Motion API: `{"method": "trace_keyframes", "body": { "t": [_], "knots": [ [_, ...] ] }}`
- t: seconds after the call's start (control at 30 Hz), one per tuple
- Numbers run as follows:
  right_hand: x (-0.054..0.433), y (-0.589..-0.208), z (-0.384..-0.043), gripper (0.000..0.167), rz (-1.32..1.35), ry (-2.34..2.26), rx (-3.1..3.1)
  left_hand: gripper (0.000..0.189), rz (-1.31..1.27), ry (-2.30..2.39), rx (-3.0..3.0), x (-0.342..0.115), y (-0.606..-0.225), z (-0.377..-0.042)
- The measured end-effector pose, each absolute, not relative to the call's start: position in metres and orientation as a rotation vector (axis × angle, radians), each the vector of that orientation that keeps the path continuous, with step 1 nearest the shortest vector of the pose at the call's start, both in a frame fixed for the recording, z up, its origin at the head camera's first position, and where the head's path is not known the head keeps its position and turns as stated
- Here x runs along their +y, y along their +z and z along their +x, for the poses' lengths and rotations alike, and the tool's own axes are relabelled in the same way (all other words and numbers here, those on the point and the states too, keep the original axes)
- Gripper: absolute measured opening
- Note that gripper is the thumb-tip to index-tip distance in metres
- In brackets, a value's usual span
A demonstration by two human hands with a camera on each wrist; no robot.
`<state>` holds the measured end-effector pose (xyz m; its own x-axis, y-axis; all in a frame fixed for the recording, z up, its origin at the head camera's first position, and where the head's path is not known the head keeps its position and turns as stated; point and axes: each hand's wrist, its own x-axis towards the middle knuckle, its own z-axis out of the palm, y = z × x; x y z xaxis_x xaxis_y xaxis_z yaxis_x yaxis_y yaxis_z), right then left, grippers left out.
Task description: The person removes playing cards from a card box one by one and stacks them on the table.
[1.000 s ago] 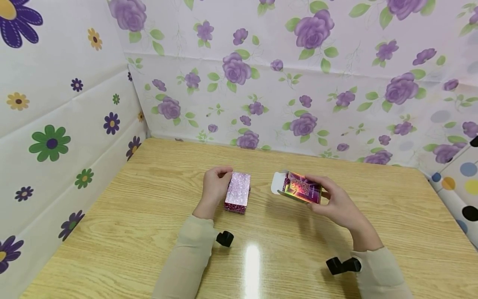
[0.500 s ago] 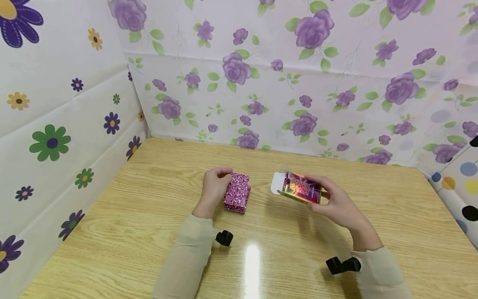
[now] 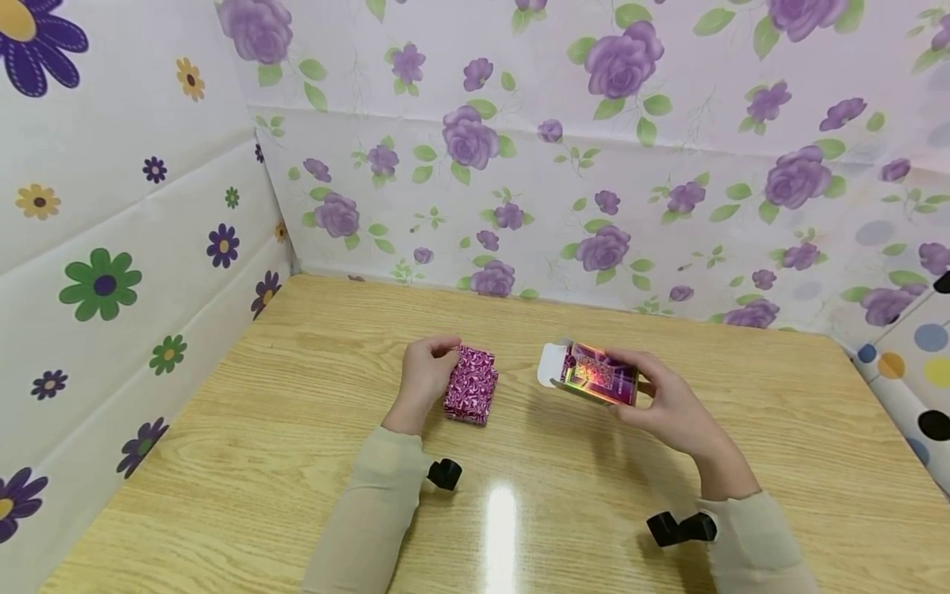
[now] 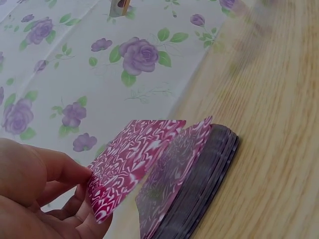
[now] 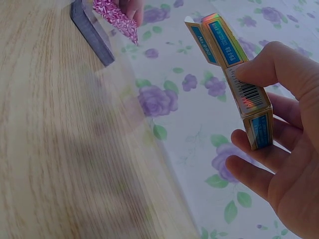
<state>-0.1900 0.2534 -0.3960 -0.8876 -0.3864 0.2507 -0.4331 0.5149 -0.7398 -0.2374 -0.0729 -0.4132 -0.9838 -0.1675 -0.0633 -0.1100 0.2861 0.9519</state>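
My left hand [image 3: 425, 375] pinches a playing card [image 4: 132, 162] by one edge, between thumb and fingers. The card has a magenta and white swirl back and is tilted up at an angle. Under and beside it lies the deck of cards [image 4: 202, 184], stacked on the table, its dark side edges showing in the left wrist view. From above, the card overlaps most of the deck. To the right, my right hand [image 3: 671, 404] grips the shiny purple and gold card box [image 3: 599, 374], thumb on the barcode side [image 5: 244, 89]. The box's white end flap [image 3: 552, 364] stands open toward the deck.
The wood-grain table [image 3: 312, 495] carries the deck. Floral cloth [image 3: 416, 190] hangs along the back, with a daisy-patterned sheet [image 3: 178, 272] at the left and a dotted one [image 3: 916, 363] at the right. Black camera mounts [image 3: 681, 528] sit at both wrists.
The card in my left hand has changed tilt: its bright silvery glare is gone and the magenta swirls show. The left hand has dipped very slightly. My right hand and the box have stayed put.
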Motion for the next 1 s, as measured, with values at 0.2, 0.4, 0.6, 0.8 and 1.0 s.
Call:
{"method": "trace_keyframes", "body": {
  "t": [0.2,0.4,0.6,0.8,1.0],
  "knots": [
    [0.253,-0.396,-0.189,0.067,0.728,1.350,-2.688,0.025,0.274,-1.792,-2.510,-0.074,-0.419,-0.239],
    [0.253,-0.394,-0.188,0.067,0.723,1.369,-2.685,0.021,0.275,-1.763,-2.515,-0.073,-0.420,-0.239],
    [0.253,-0.393,-0.188,0.067,0.727,1.357,-2.680,0.020,0.244,-1.695,-2.519,-0.071,-0.421,-0.238],
    [0.254,-0.394,-0.189,0.067,0.727,1.349,-2.685,0.020,0.215,-1.605,-2.530,-0.070,-0.423,-0.239],
    [0.253,-0.394,-0.189,0.067,0.730,1.361,-2.687,0.019,0.174,-1.520,-2.546,-0.070,-0.426,-0.239]
  ]
}}
